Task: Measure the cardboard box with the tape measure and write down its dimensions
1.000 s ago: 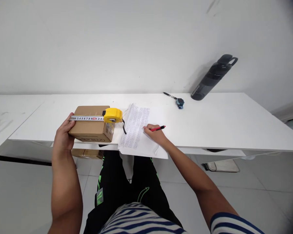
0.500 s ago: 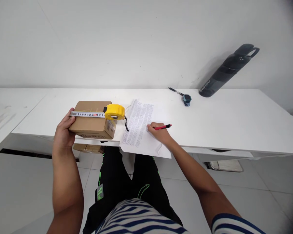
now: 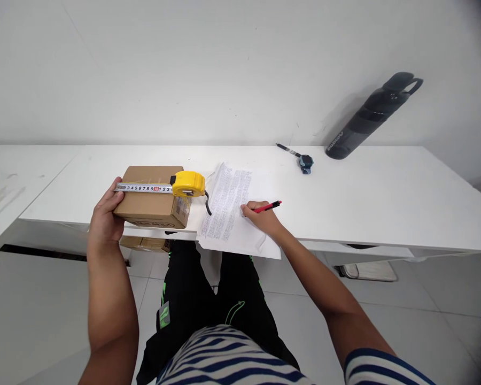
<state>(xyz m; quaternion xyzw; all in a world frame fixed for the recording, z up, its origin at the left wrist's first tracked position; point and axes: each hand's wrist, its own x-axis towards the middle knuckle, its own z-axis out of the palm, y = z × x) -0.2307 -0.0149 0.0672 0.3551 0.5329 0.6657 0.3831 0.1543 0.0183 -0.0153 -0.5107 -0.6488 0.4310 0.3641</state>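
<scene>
My left hand (image 3: 107,211) grips the left end of a brown cardboard box (image 3: 150,206), its thumb near the end of a metal tape blade (image 3: 144,188). The blade stretches across the top of the box to a yellow tape measure (image 3: 188,184), which rests at the box's right edge with a black strap (image 3: 207,204) hanging from it. My right hand (image 3: 260,218) is closed around a red and black pen (image 3: 268,207) and rests on sheets of paper (image 3: 230,206) covered in dense handwriting. The pen's tip is hidden by my fingers.
A white table (image 3: 344,208) stands against the wall. Behind the paper lie a black pen (image 3: 287,149) and a dark blue watch-like object (image 3: 305,163). A black bottle (image 3: 364,123) stands at the back right. Another cardboard box (image 3: 146,244) is below the table.
Almost nothing differs: the right hand and pen have shifted very slightly over the paper, and the view has moved a little. The left hand keeps its hold on the box.
</scene>
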